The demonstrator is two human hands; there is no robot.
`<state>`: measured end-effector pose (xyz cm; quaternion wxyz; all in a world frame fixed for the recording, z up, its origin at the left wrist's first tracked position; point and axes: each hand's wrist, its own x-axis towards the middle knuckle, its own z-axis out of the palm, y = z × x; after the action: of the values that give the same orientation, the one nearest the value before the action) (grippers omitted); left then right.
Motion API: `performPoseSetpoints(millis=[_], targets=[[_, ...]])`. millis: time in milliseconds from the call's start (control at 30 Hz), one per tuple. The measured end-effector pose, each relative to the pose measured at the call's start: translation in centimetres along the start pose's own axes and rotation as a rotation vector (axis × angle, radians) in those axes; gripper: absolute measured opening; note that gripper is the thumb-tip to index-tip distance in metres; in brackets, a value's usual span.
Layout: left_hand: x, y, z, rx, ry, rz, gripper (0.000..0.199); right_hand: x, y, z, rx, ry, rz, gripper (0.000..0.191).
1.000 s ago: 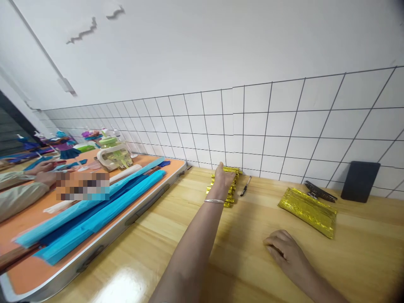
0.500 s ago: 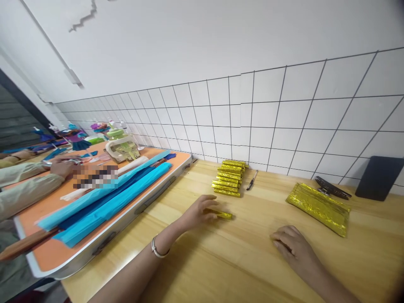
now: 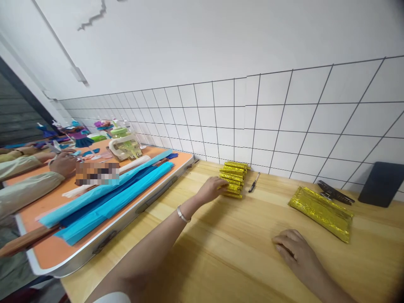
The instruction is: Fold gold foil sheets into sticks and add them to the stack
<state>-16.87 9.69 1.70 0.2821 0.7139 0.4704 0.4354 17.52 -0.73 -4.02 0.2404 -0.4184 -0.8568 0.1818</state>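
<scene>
My left hand (image 3: 212, 189), a bracelet at its wrist, reaches to the near left side of a row of gold foil bundles (image 3: 234, 172). Its fingertips close on a gold bundle at the near end of that row; the fingers partly hide it. Several slim, shiny bundles lie side by side there, close to the wall. On the wooden table to the right rests my right hand (image 3: 295, 251), fingers curled in and nothing visible in them. Beyond it lies a wide, flat gold foil packet (image 3: 322, 214).
A pen (image 3: 254, 183) lies right of the row. Behind the packet are a black hair claw clip (image 3: 336, 192) and a dark phone-like slab (image 3: 381, 184) against the wall. Leftward, blue sheets (image 3: 116, 202) cover part of an orange table (image 3: 50, 256), where a co-worker's hands (image 3: 65, 163) work.
My left hand has moved away from me to the row, carrying the gold bundle from the open tabletop. My right hand stays curled in nearly the same place.
</scene>
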Motion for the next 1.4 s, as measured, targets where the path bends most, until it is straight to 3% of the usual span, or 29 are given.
performPoseSetpoints(millis=[133,267,600,867,1033,1200,1300,1400], targets=[[5.6,-0.9,-0.1,0.025,0.051,-0.019,0.015,0.0,-0.1,0.0,0.007,-0.004,0.012,0.020],[8.5,-2.3,0.9,0.084,0.042,-0.036,0.015,-0.1,-0.3,-0.1,0.012,-0.018,0.020,0.020],[9.5,-5.2,1.5,0.255,0.025,-0.019,0.023,-0.1,0.2,0.1,0.021,-0.028,0.022,0.021],[9.9,-5.6,1.3,0.334,0.089,0.032,0.020,0.0,-0.5,-0.2,0.002,-0.014,0.016,0.020],[7.6,-4.3,-0.4,0.387,0.129,0.107,0.024,0.0,-0.3,-0.2,-0.003,-0.023,0.013,0.020],[1.8,-3.5,-0.9,0.453,0.106,0.139,0.024,-0.1,-0.1,-0.1,0.000,-0.029,0.013,0.020],[-1.3,-4.0,0.0,0.499,0.155,0.115,0.041,-0.2,0.0,0.0,0.000,-0.028,0.017,0.020],[-3.0,-5.0,1.2,0.552,0.252,0.055,0.076,-0.1,0.0,0.0,0.000,-0.027,0.011,0.021]])
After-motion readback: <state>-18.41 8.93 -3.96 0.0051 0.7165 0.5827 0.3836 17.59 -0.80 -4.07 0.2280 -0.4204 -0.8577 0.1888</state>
